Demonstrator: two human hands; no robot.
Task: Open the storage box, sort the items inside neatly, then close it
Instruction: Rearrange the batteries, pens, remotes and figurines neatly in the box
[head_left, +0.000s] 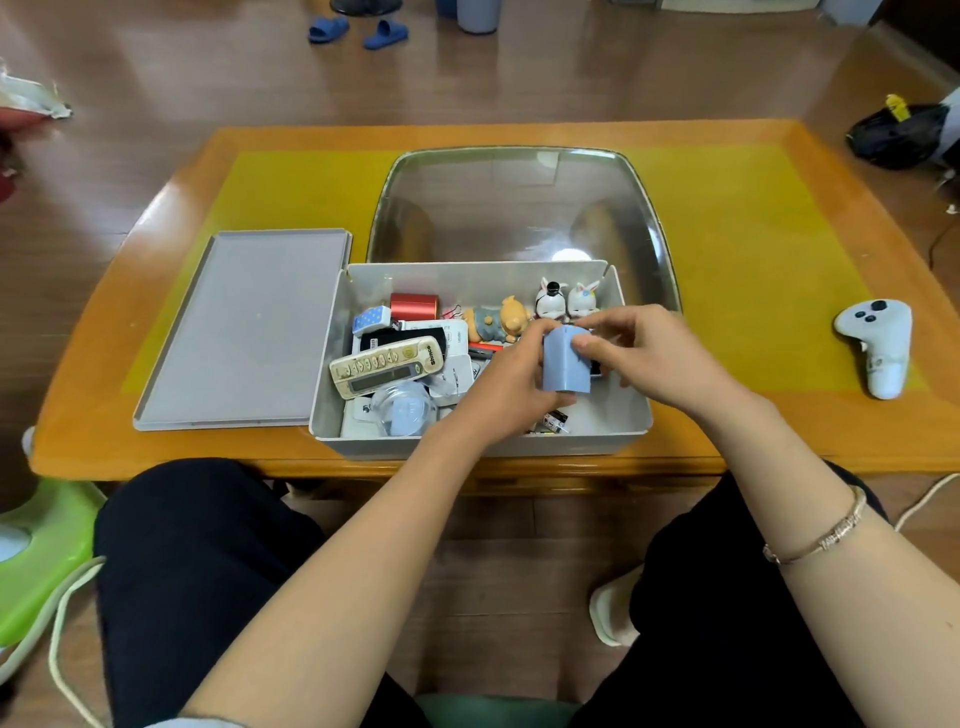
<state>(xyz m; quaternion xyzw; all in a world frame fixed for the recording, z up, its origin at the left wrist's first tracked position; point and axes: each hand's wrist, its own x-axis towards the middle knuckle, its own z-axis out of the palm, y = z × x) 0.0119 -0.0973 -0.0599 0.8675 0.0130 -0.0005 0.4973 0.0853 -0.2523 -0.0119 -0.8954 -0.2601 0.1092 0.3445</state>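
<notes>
I see the box (480, 441) open at the table's (779, 431) near edge, lid (244, 332) beside it. My left grip (511, 384) and right grip (654, 353) both hold a blue cup (563, 366) over it.

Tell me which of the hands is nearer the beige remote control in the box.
Left. The left hand grips the blue container just right of the beige remote control; the right hand pinches the container's far side.
</notes>
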